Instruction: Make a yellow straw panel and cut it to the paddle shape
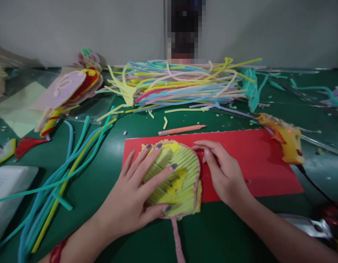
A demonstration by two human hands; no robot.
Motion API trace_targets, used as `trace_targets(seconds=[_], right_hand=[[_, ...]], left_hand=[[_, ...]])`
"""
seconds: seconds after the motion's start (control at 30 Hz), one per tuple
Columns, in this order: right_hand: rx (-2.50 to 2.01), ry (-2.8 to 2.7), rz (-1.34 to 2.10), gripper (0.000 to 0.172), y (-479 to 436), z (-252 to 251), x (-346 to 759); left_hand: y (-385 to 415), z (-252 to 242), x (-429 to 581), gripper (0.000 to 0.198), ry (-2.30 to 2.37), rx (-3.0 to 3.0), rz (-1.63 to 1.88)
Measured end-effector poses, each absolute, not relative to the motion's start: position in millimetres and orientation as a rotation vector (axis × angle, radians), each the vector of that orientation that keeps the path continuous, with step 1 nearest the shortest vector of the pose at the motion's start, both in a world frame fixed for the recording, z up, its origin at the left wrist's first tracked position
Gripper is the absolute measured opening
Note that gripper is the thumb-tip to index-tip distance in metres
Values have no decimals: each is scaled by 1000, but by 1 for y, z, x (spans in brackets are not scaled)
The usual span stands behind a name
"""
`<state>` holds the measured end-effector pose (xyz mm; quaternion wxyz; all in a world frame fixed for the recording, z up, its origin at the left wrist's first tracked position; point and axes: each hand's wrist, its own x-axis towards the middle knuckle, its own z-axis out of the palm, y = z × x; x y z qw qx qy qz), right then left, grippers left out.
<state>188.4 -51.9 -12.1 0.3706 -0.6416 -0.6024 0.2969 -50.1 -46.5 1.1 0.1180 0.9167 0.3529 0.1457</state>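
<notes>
A round fan made of yellow-green pipe cleaners [189, 195], with bright yellow tufts and a pink rim, lies partly on a red sheet [256, 164]. Its twisted pink handle [177, 239] points toward me. My left hand [138, 190] rests flat across the fan's left side, fingers spread. At the upper right rim is my right hand [223, 170], its fingers curled and the thumb close to the index finger. Whatever sits between those fingertips is too small to make out.
A bundle of coloured pipe cleaners [185, 86] lies at the back, with an orange pen [182, 130] before it. The yellow glue gun [286, 140] is on the right. Loose pipe cleaners [66, 179], a white box-shaped object [12, 193] and a lilac fan [67, 87] are left.
</notes>
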Motion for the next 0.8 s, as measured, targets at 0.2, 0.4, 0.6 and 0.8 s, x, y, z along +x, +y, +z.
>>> trace_targets(seconds=[0.2, 0.4, 0.6, 0.8], right_hand=[[-1603, -1594, 859, 28, -50, -9, 189], [-1613, -1650, 813, 29, -50, -7, 189], [-1580, -1636, 796, 26, -50, -6, 189], [-1604, -1583, 753, 21, -52, -8, 188]], left_hand=[[-41, 2, -46, 67, 1074, 2647, 190], [-41, 3, -42, 60, 1144, 2587, 186], [-42, 4, -42, 56, 1142, 2537, 273], [-36, 6, -49, 27, 1677, 2181, 760]])
